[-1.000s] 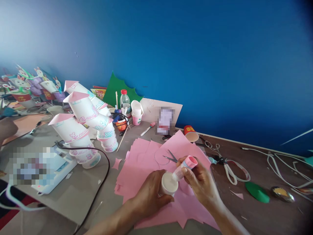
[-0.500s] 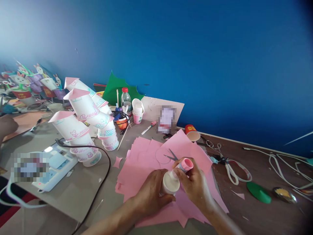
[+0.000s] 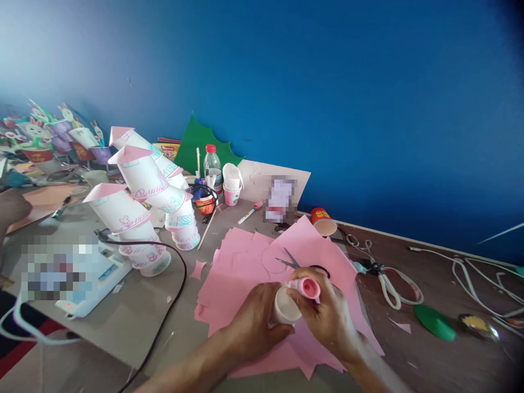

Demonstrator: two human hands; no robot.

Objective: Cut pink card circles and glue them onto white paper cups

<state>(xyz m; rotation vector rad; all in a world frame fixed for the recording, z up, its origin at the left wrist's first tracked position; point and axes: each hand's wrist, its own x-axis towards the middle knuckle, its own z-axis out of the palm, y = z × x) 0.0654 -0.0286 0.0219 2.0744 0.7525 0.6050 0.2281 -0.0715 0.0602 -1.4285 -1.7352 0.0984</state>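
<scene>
My left hand (image 3: 254, 316) is wrapped round a small white paper cup (image 3: 288, 307), thumb along its near side. The cup's round top faces up toward me. In my right hand (image 3: 333, 319) is a pink glue stick (image 3: 310, 289), gripped close to the cup's rim with its hollow pink end turned toward me. Its other end is partly hidden, so I cannot tell whether it touches the cup. Both hands are above a pile of pink paper sheets (image 3: 231, 256). Scissors (image 3: 291, 260) lie spread on the paper just beyond my right hand, which covers part of them.
Towers of decorated paper cups (image 3: 141, 169) with pink cone tops stand at the left. A black cable (image 3: 182, 273) curves past a white power strip (image 3: 92, 295). Behind are a bottle (image 3: 212, 166) and a marker (image 3: 250, 213). White cables (image 3: 388, 292) and a green cone (image 3: 434, 322) lie right.
The glue stick has shifted slightly down and left and tilted, so its hollow end now points more toward me. My left hand keeps its hold on the cup. The camera view has moved slightly.
</scene>
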